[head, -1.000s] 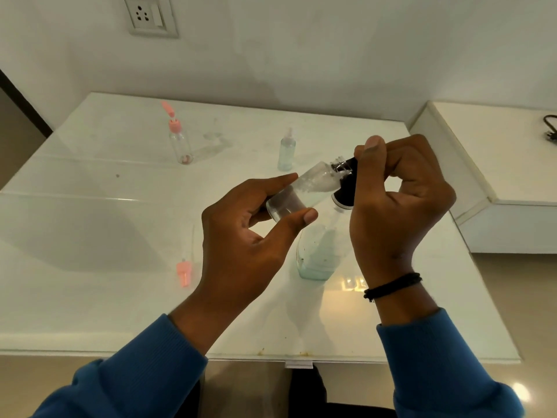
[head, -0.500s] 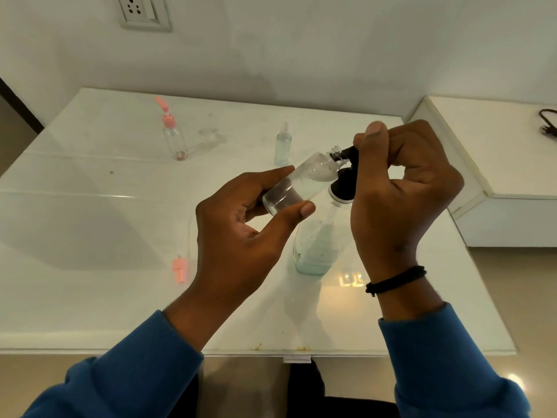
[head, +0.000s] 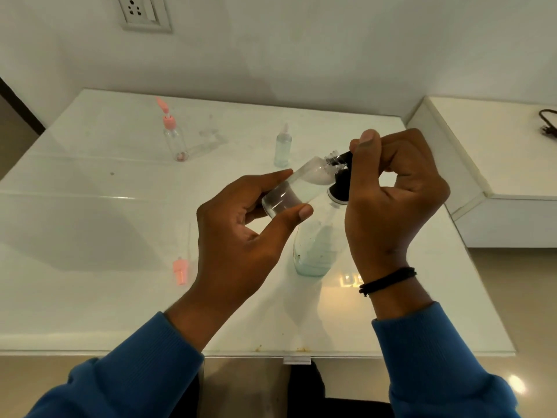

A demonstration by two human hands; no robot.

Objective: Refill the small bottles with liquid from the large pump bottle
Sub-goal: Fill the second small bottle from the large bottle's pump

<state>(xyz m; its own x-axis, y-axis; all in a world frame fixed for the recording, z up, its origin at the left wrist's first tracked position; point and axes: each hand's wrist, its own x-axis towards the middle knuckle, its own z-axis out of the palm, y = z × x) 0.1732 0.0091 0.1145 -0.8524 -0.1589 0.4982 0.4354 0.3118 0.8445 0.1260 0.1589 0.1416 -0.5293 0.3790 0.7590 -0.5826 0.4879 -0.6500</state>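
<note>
My left hand (head: 241,233) grips a small clear bottle (head: 297,187), tilted with its open neck up and to the right. The neck meets the black nozzle of the large pump bottle (head: 315,248), which stands on the white table (head: 90,224) and holds pale green liquid at its base. My right hand (head: 391,194) curls round the black pump head, with the thumb on top. Further back stand a clear bottle with a pink flip cap (head: 173,137) and a small pale green spray bottle (head: 282,146).
A loose pink cap with a thin tube (head: 180,271) lies on the table left of my left hand. A white side cabinet (head: 497,164) adjoins the table at the right, with a dark cable on it. A wall socket (head: 141,10) sits on the back wall.
Both hands, the small bottle and the pump head have kept their hold. The camera has tipped slightly, so the scene sits a little lower in view.
</note>
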